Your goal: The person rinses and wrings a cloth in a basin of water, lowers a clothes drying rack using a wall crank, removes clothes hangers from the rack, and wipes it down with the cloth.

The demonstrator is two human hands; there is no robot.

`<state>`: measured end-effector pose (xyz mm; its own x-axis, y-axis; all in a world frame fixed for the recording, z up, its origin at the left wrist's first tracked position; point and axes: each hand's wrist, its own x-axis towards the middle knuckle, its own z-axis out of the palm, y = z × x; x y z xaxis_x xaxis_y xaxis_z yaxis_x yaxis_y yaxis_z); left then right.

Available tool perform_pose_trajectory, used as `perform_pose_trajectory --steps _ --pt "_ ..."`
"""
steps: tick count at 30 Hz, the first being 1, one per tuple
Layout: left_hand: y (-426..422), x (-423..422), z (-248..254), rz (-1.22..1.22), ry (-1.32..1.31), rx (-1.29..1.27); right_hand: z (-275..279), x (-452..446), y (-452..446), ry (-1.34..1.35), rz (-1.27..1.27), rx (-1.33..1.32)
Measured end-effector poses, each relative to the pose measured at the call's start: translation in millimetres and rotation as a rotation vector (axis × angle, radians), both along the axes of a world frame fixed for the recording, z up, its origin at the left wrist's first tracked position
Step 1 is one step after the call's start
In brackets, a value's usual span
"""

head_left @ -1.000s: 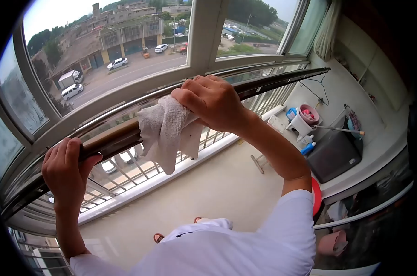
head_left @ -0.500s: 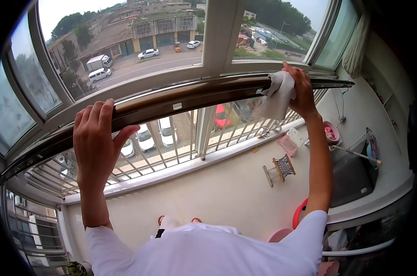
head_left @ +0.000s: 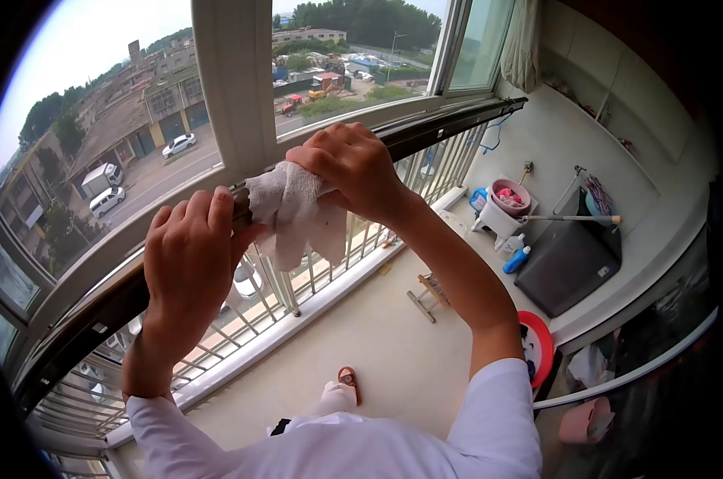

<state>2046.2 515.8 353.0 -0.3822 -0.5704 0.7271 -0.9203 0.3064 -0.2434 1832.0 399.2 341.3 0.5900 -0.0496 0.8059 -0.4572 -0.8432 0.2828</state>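
A long dark brown rail [head_left: 433, 132] runs below the windows, across the front of me. My left hand [head_left: 184, 267] is closed around it, fingers over the top and thumb on the near side. Just to the right, a crumpled white cloth [head_left: 294, 203] is draped over the rail, its loose end hanging down on my side. My right hand [head_left: 353, 169] grips the cloth against the top of the rail, close to the left hand. The cloth and hands hide that stretch of rail.
Window frames [head_left: 238, 88] rise behind the rail, and metal balusters [head_left: 218, 335] stand below it. On the balcony floor [head_left: 409, 367] are a small folding stool [head_left: 429, 295], a blue bottle [head_left: 517, 259], a dark box [head_left: 569, 271] and a red basin [head_left: 547, 351]. A pink basin [head_left: 511, 197] stands farther back.
My right hand has slid the cloth left along the rail, close to my left hand, which still holds the rail. The view has turned to the right.
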Motion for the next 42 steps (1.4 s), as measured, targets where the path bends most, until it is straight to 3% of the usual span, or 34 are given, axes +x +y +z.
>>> perform_pose_trajectory --steps 9,14,15,18,21,24,27,29,38,42 --pt "-52 -37 -7 0.096 -0.018 -0.006 2 -290 -173 -0.013 -0.315 0.055" --pt "-66 -75 -9 0.103 -0.05 -0.013 0 -398 -222 -0.031 -0.42 0.131" --pt "-67 -84 -11 0.165 -0.008 0.09 -3 -405 -221 -0.049 -0.416 0.131" --pt "-89 -120 -6 0.183 -0.089 -0.016 -5 -417 -223 -0.08 -0.403 0.131" --pt "-127 -203 5 0.086 -0.121 0.059 -4 -421 -227 -0.043 -0.365 0.131" --pt "-169 -294 2 0.055 0.02 0.236 -4 -419 -229 -0.036 -0.293 0.08" --pt "-199 -348 -1 0.082 0.071 0.116 -4 -435 -239 -0.025 -0.201 0.075" --pt "-211 -363 -12 0.092 0.08 -0.001 -5 -469 -258 0.021 -0.142 0.093" --pt "-196 -411 -8 0.166 0.07 0.007 -6 -641 -341 -0.021 -0.058 0.05" --pt "-189 -428 -11 0.181 0.037 -0.019 -14 -669 -326 -0.048 -0.082 -0.09"
